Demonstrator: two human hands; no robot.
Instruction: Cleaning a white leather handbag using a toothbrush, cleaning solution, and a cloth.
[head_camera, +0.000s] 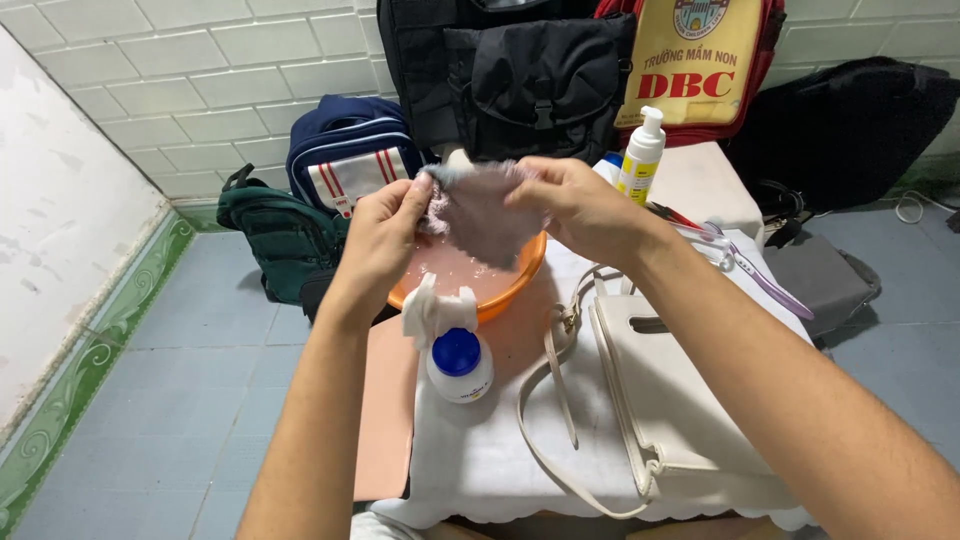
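Hands meet at the upper middle of the frame, both clamped on a wet greyish-purple cloth (480, 208) stretched between them. The left hand (385, 235) pinches its left edge and the right hand (575, 205) grips its right edge. The cloth hangs just above an orange basin (515, 285) that holds what looks like cloudy, foamy water, though the cloth hides much of it. Just below the basin stands a white bottle with a blue cap (458, 362), on a white cover over the table (480, 460). To the right lies a cream handbag (670, 400), its strap looping toward the bottle. Farther up, a white pump bottle with a yellow label (641, 155) stands before several dark backpacks (530, 80) against the tiled wall.
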